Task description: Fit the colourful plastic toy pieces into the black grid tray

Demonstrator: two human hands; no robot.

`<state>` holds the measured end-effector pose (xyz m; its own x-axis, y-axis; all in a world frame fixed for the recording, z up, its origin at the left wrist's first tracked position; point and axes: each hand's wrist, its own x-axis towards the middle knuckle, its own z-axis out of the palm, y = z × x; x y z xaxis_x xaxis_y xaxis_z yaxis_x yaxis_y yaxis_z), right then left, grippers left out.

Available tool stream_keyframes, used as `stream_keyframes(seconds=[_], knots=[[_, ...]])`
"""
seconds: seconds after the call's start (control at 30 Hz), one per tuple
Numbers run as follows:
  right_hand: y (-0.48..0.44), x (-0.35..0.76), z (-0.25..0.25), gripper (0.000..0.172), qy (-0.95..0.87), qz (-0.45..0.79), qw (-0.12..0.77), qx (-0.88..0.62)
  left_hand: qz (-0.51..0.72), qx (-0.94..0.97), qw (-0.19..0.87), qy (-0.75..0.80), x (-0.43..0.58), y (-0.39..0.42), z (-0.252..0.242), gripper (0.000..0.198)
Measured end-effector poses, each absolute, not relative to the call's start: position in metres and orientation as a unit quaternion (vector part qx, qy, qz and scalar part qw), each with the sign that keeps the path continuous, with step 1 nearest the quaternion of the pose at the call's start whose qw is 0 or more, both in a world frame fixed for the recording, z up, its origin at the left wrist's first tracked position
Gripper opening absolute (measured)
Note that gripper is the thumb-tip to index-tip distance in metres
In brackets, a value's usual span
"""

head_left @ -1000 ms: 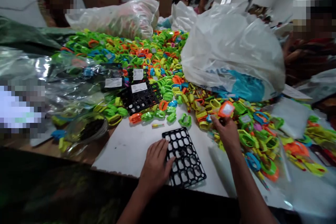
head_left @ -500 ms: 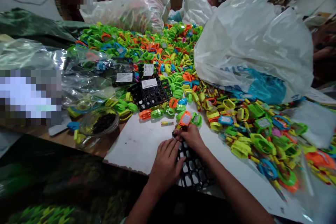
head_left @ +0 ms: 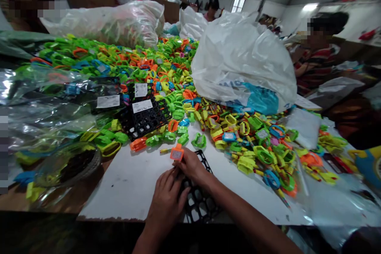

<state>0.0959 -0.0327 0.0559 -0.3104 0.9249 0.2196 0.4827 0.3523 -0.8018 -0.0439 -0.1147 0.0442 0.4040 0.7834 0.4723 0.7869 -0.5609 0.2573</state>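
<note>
Small orange tag (head_left: pixel 177 153) pinched in the right hand (head_left: pixel 193 165) at the far end of the black grid tray (head_left: pixel 199 204).

It looks light, stiff and smooth — best gripped by its edges, as the fingertips do now; the left hand (head_left: pixel 166 202) lies flat, fingers spread, pinning the thin tray to the table (head_left: pixel 131 184). Beyond both hands — a heap of coloured plastic pieces (head_left: pixel 166 71).

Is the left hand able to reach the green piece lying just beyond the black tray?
Probably yes. The left hand rests on the black tray, and the green piece lies on bare white board just past it, though the right hand partly crosses the path.
</note>
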Motion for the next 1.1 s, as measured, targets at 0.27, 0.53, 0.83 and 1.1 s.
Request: stream_keyframes(seconds=[0.27,0.53,0.83,1.1], knots=[[0.004,0.221,0.134,0.026,-0.738,-0.036,0.175,-0.65,-0.282,-0.837,-0.011,-0.468,-0.043,-0.116,0.045,0.039],[-0.009,0.239,0.143,0.017,-0.72,-0.07,0.139,-0.676,-0.385,-0.72,-0.152,-0.557,-0.049,-0.115,0.054,0.026],[-0.044,0.158,0.09,0.034,-0.49,0.594,0.417,-0.482,-0.361,-0.677,-0.228,-0.598,-0.027,-0.065,0.057,0.01],[-0.037,0.126,0.058,0.038,-0.436,0.593,0.443,-0.512,-0.352,-0.687,-0.215,-0.599,-0.022,-0.065,0.048,0.016]])
